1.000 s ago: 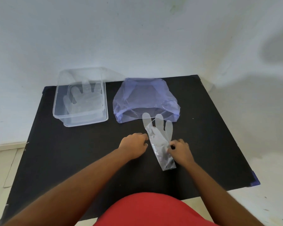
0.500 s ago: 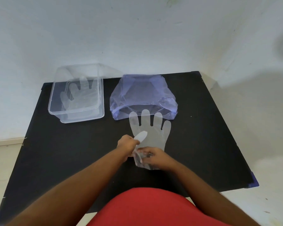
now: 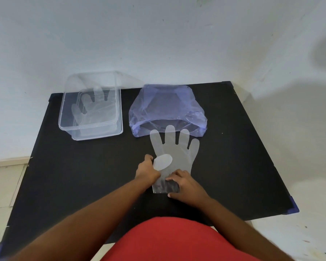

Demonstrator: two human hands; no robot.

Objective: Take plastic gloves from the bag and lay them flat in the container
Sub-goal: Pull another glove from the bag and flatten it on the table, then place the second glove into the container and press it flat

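Two hands worked one glove on the black table, spread flat with its fingers toward the bag and overlapping the bag's open mouth. Far left, the clear container already held at least one glove, lying flat inside. Just right of it sat the purple bag, mouth facing the person; couldn't tell what remained in it.

Step in hand, as I judged it: flattening the glove before carrying it to the container. The thumb was folded over the palm, so unfolding it sideways would help. The film looked thin and clingy, so a two-handed lift by the cuff edges should keep it from curling.

Left hand was curled at the glove's left edge, fingers pinching the film near the folded thumb. Right hand lay mostly flat and loosely spread, fingertips pressing down on the cuff; it pinned rather than gripped, as far as I could tell. Both hands were touching the same glove, near each other.
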